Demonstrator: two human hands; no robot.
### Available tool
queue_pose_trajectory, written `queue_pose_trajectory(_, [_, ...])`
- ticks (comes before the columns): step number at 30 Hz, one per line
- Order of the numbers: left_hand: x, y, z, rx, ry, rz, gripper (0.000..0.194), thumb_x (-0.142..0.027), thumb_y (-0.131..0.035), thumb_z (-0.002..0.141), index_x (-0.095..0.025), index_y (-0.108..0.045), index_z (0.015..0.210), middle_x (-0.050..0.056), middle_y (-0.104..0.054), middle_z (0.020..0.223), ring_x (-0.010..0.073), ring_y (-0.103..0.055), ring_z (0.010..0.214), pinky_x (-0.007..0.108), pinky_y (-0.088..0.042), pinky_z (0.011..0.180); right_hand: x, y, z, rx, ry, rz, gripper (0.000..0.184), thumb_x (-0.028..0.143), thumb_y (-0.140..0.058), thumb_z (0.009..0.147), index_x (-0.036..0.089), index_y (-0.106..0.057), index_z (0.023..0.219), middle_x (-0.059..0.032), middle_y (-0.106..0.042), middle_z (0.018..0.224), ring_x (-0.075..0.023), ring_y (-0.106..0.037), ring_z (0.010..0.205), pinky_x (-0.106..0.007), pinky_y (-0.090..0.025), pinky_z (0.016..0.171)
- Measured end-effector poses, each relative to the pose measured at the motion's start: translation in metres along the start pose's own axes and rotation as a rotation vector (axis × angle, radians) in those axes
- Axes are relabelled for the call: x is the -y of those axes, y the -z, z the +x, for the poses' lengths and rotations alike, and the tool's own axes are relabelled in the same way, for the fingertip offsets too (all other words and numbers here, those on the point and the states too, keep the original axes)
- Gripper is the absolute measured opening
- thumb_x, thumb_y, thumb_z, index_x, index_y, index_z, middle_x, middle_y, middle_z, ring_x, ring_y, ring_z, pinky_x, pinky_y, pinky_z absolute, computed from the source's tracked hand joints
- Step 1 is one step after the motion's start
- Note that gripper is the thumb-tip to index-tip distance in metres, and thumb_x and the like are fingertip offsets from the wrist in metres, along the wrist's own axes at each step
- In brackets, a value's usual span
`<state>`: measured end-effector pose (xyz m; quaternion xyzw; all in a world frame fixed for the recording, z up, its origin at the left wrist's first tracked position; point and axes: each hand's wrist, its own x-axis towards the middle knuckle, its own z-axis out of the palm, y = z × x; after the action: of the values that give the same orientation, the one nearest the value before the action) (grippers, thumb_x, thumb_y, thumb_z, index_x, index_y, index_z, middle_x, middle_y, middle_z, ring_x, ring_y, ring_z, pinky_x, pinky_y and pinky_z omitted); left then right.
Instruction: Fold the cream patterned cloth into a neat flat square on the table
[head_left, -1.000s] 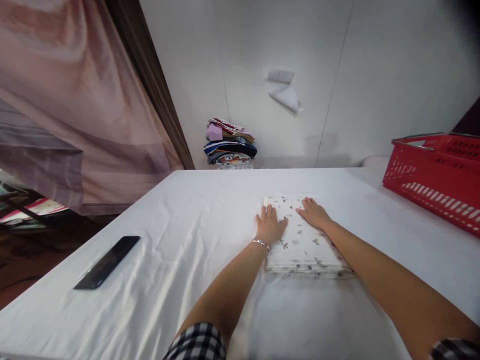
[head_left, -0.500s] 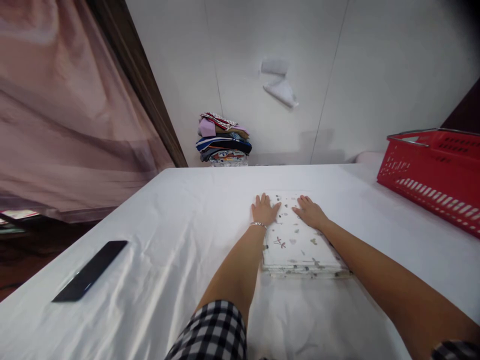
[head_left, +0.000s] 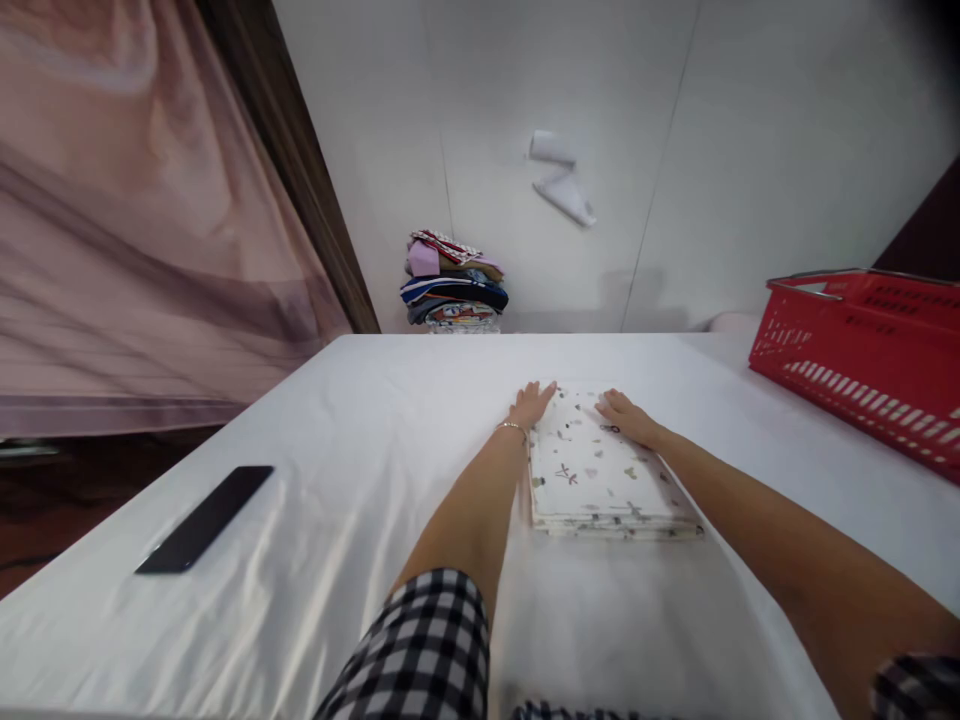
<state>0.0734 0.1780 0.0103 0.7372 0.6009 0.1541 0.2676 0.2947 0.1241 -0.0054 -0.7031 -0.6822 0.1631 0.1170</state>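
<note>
A folded white cloth [head_left: 600,475] with small printed motifs lies in several layers on the white-covered table [head_left: 315,430]. My left hand [head_left: 531,403] rests along its far left edge, fingers stretched out and thumb near the corner; a bracelet circles that wrist. On the far right side of the cloth, my right hand [head_left: 628,416] lies with its fingers extended, touching the top layer. Neither hand grips anything. The cloth's layered near edge faces me.
A red plastic basket [head_left: 862,350] with a metal handle stands at the right. On the left lies a dark flat phone-like object [head_left: 206,520]. Folded clothes [head_left: 455,285] are stacked beyond the table's far edge. A pink curtain [head_left: 142,230] hangs at left.
My left hand has turned and shifted to the cloth's far left edge, its thumb no longer reaching over the top. My right hand has slid slightly rightward. The view has shifted a little.
</note>
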Motion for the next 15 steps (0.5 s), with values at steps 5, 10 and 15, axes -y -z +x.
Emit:
queue_pose_trajectory(5, [0.029, 0.020, -0.034, -0.057, 0.028, -0.225, 0.061, -0.058, -0.026, 0.090, -0.023, -0.041, 0.138, 0.003, -0.038, 0.146, 0.0192, -0.035, 0.134, 0.032, -0.030, 0.108, -0.014, 0.002, -0.058, -0.066, -0.118, 0.222, 0.067, 0.049, -0.041, 0.088, 0.014, -0.032, 0.144, -0.0107, -0.025, 0.152, -0.0256, -0.025, 0.138, -0.041, -0.020, 0.113])
queue_pose_trajectory(10, [0.046, 0.007, -0.093, -0.076, 0.084, -0.297, 0.054, -0.044, -0.047, 0.086, -0.016, -0.047, 0.132, 0.010, -0.057, 0.129, 0.0209, -0.056, 0.114, 0.030, -0.042, 0.097, -0.033, 0.000, -0.115, -0.114, -0.286, 0.610, 0.072, 0.051, -0.058, 0.078, 0.024, -0.038, 0.142, -0.0091, -0.045, 0.141, -0.0270, -0.046, 0.125, -0.042, -0.036, 0.105])
queue_pose_trajectory(15, [0.039, -0.004, -0.136, -0.010, -0.037, -0.337, 0.044, -0.043, -0.054, 0.082, -0.024, -0.054, 0.122, 0.003, -0.068, 0.107, 0.0201, -0.064, 0.094, 0.030, -0.049, 0.083, -0.033, 0.007, -0.153, -0.059, -0.363, 0.790, 0.076, 0.051, -0.065, 0.074, 0.028, -0.037, 0.141, -0.0097, -0.056, 0.130, -0.0284, -0.058, 0.112, -0.042, -0.050, 0.092])
